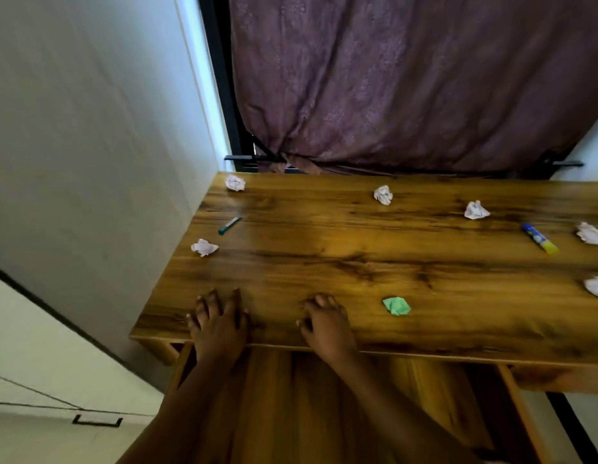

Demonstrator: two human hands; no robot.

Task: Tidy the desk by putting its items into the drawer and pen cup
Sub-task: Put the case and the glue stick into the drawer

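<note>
- On desk (357,259) left side: teal pen (230,226).
- Desk front: left hand (220,326) flat, released; right hand (326,324) loosely bent, empty. Likely resting before picking.
- Under desk front: drawer (424,396) open, ready for items.
- Desk right: blue-yellow marker (540,237); pen cup unseen.

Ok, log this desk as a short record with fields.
surface: wooden desk, drawer open below its front edge
hands: left hand and right hand rest on the near edge, holding nothing
paper: six white paper balls scattered; one green paper ball beside the right hand
pens: teal pen far left; blue-and-yellow marker at right
pen cup: not in view
</note>
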